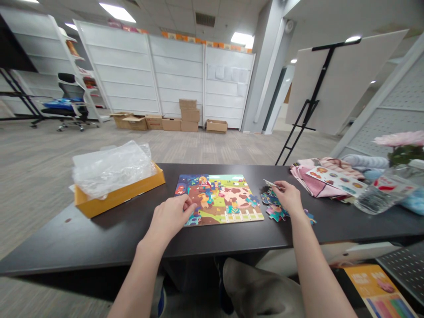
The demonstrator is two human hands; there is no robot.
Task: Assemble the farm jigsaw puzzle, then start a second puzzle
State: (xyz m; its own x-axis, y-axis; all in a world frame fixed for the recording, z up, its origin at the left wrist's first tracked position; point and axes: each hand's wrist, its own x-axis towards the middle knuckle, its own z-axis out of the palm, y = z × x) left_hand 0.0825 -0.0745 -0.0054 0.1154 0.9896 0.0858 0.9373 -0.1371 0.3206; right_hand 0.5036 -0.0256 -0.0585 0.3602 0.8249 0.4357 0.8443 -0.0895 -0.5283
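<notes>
A farm-scene jigsaw puzzle [212,212] lies flat on the dark table, with a cow, a barn and a white fence in its picture. Over its lower left part rests my left hand [172,214], fingers curled inward; whatever may be under or between them is hidden. Right of the board is a loose pile of puzzle pieces [276,213], several overlapping. Just above this pile, my right hand [287,195] pinches a puzzle piece [270,183], seen nearly edge-on with its pale side showing.
At the left of the table [132,236] stands a yellow box [122,197] filled with clear plastic wrapping [112,168]. Folded cloths [311,179], a sticker sheet [336,180] and a clear plastic bottle [377,192] crowd the right end. An orange package [374,282] sits below, at lower right.
</notes>
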